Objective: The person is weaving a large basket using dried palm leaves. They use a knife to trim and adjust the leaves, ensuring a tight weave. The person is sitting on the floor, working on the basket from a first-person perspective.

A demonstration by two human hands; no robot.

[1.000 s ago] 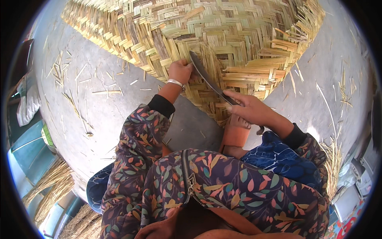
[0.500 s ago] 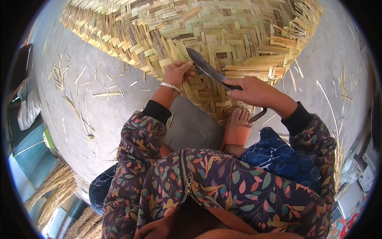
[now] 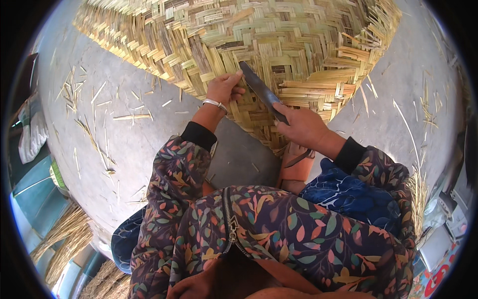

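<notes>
A woven mat of split straw-coloured strips (image 3: 294,65) spreads ahead of me, one corner pointing toward my feet. In my right hand (image 3: 304,130) is a knife with a long, dark, slightly curved blade (image 3: 260,89); its curved rear end shows below my palm, over the foot. The blade lies slantwise above the mat's near corner, tip toward my left fingers. My left hand (image 3: 224,90), a pale bangle at its wrist, is closed in a pinch at the mat's left edge, thumb and forefinger close to the blade tip. What those fingers hold is too small to make out.
My foot in an orange-brown sandal (image 3: 297,169) is by the mat's near corner. Loose strips (image 3: 132,117) litter the grey floor on both sides. Bundles of long straw (image 3: 64,239) lie at the lower left, near a whitish plastic bag (image 3: 34,137).
My right hand has shifted left and a little down with the knife, so the blade now slopes more steeply. My left hand stays almost in place, still pinching.
</notes>
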